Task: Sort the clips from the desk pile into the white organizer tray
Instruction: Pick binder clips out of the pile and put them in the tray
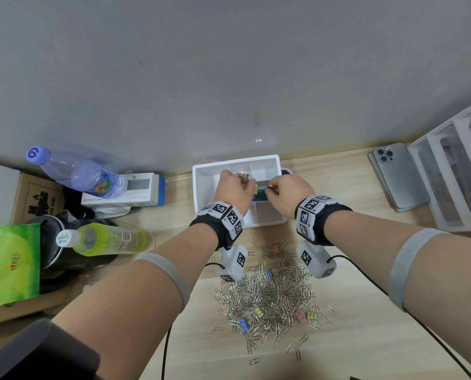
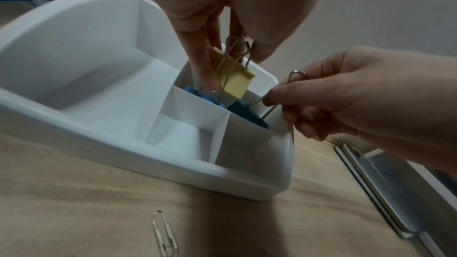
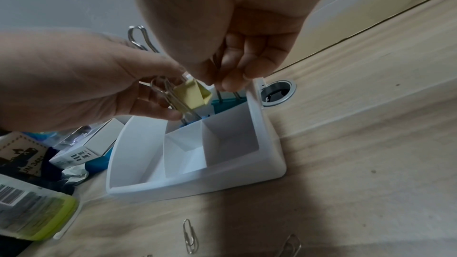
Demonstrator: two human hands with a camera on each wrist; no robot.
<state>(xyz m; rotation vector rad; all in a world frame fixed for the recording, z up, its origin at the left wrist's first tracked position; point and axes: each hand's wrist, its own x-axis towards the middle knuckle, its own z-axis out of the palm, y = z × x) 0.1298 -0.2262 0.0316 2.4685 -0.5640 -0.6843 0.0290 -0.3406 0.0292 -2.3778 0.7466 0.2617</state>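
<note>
Over the white plastic organizer tray (image 2: pixel 138 165), the left hand (image 2: pixel 222 7) pinches the wire handles of a pale-yellow binder clip (image 2: pixel 236 81) — while the right hand (image 2: pixel 346 93) pinches a teal binder clip (image 2: pixel 245 113) standing in a far compartment. The pile of silver paper clips (image 1: pixel 270 294) lies just before the tray on the wooden desk (image 1: pixel 365 311).

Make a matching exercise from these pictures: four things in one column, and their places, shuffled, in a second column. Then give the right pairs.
Things
1. yellow binder clip
2. teal binder clip
3. paper clip pile
4. phone

Places
A. lying on the desk, right of the white organizer tray
B. pinched by its wire handles in the left hand, above the tray
C. heaped on the desk, nearer the person than the tray
D. down in a tray compartment, its wire handle held by the right hand

Pairs: 1-B, 2-D, 3-C, 4-A
</note>
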